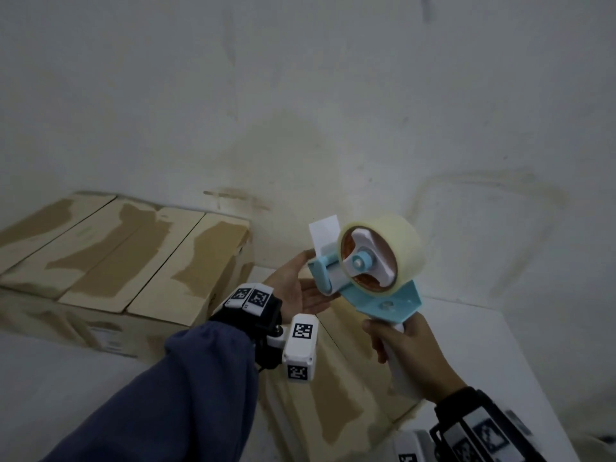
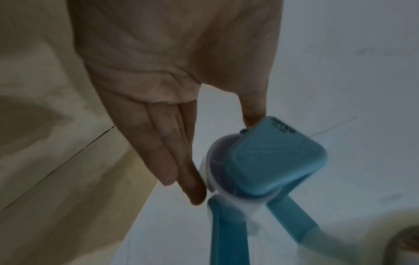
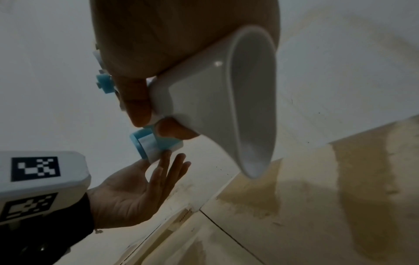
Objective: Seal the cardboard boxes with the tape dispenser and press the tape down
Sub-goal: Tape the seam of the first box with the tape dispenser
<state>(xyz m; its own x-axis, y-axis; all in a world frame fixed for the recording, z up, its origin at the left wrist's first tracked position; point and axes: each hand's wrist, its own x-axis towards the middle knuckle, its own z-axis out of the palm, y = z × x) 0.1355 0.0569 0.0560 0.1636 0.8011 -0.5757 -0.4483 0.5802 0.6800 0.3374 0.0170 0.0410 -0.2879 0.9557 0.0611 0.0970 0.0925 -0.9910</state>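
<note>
Nearest the camera, right hand (image 1: 408, 353) wrapped round the white handle (image 1: 398, 365) of the tape dispenser (image 1: 370, 278), fingers and thumb curled tight about it in the right wrist view. Held up in the air above a cardboard box (image 1: 336, 388), blue frame tilted, roll of clear tape (image 1: 383, 251) uppermost, a short white tab of tape (image 1: 323, 235) standing off the front end. Just left of it, left hand (image 1: 296, 288) held flat with the palm up, fingers (image 2: 163, 148) straight and together, gripping nothing; thumb tip and fingertips touching the dispenser's blue front end (image 2: 272, 161) and roller. Blue sleeve (image 1: 173, 395) and marker-covered wrist camera (image 1: 300, 348) below that hand. Farther left, second cardboard box (image 1: 113, 261) on the white surface (image 1: 493, 355), flaps closed, top patched with torn brown areas. Behind all, stained pale wall (image 1: 300, 95).
</note>
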